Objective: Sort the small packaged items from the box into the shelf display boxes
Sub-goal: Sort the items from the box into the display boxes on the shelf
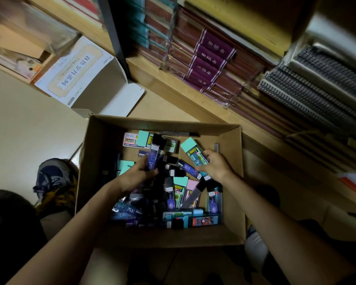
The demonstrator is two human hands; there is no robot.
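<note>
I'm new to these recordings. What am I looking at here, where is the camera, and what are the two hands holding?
There is no machine here. A person works with bare hands, and the single picture comes from a camera worn on the head, looking down. Below is an open cardboard box filled with small packets, mostly purple and teal. The left hand grips a purple packet. The right hand grips a teal-topped packet. Both hands are over the box. Beyond it, an open white display box sits by the shelves, with stacked notebooks further right in the picture.
</note>
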